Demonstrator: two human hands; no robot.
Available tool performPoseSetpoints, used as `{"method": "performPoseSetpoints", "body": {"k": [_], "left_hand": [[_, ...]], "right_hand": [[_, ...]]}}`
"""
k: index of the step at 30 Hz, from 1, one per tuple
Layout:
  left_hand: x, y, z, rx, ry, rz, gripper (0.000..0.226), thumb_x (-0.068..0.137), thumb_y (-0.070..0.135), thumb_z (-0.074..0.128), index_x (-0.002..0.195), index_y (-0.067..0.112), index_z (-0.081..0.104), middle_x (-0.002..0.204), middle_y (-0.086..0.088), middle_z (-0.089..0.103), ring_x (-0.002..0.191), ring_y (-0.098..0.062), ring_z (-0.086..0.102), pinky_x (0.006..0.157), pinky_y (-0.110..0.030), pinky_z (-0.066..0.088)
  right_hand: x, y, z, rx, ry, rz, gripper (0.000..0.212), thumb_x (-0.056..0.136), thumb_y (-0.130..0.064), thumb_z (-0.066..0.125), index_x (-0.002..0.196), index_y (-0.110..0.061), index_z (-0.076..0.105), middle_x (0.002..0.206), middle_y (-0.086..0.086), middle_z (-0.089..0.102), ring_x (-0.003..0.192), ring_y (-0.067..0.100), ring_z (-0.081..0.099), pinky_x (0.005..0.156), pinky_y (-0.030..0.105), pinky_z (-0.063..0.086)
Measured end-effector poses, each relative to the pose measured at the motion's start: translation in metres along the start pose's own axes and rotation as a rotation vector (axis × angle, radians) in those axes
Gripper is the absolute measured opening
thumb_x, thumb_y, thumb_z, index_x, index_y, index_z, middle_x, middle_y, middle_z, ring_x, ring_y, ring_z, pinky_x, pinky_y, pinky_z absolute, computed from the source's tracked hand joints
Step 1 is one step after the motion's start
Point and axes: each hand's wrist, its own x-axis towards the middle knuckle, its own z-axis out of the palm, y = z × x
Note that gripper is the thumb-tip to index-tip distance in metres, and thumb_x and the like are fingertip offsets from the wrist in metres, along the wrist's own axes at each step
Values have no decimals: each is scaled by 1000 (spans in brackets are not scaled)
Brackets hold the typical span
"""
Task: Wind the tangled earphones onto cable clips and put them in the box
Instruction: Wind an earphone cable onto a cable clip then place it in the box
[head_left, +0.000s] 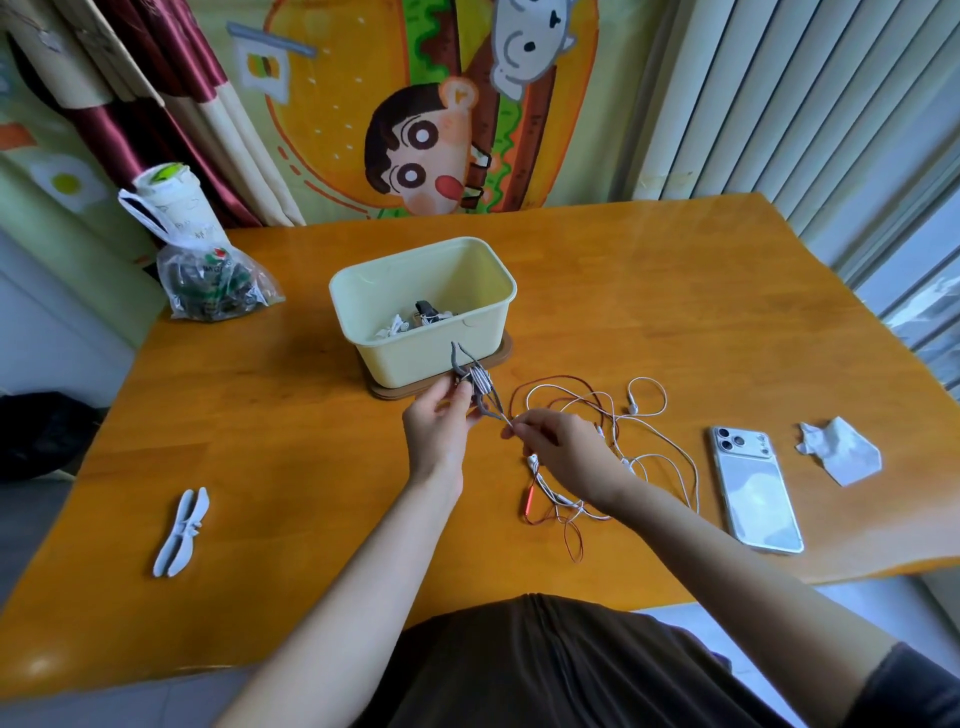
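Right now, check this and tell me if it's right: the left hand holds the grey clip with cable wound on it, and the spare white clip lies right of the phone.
One thing is wrong. In the head view the spare white clip lies far left of the phone. The left hand does hold the grey clip with cable wound on it.

Wooden table (260, 415), box (415, 353) on brown base (506, 348), white clip (182, 532), earphones (632, 406), phone (756, 491), paper (844, 452), bag (218, 286)

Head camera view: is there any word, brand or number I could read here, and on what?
Nothing reads clearly.
Plastic bag: print on its contents, too blurred.
Cup: faint marks, too small.
Phone: no legible brand.
Cartoon hanging: pictures only.
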Motion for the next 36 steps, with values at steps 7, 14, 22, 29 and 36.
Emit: {"method": "performPoseSetpoints", "body": {"k": [7,14,22,29,36], "left_hand": [[11,-12,-15,604,32,298,25,94,8,56,116,3,66,111,-7,55,104,-23,59,88,-26,49],[7,-18,-23,803,-213,346,32,94,2,53,126,5,60,98,-6,48,92,-16,50,73,-8,35],[-1,-11,-11,752,-433,319,33,95,2,53,127,8,59,103,-11,53,100,-16,51,81,-1,37],[-7,-8,-13,677,-488,238,36,95,4,53,130,8,57,102,0,55,104,-14,53,94,-17,41],[-6,-4,-16,570,-540,187,33,94,3,55,124,16,61,104,3,61,108,-18,60,100,-34,47]], "right_hand": [[-3,-15,-8,-86,-87,-92,23,99,-24,44,102,-16,65,70,-12,54,61,3,53,56,11,39],[17,-15,-46,-205,3,-122,19,96,-26,52,92,-18,68,78,-2,62,59,11,50,53,20,35],[36,-3,-66,-284,77,-82,19,94,-24,54,94,-13,69,94,0,61,68,2,48,57,10,37],[38,6,-61,-57,131,28,14,85,-26,66,85,-13,66,80,-5,60,66,0,50,54,3,38],[40,17,-53,-6,197,84,14,84,-30,68,81,-16,65,78,-5,62,68,7,54,58,14,41]]}}
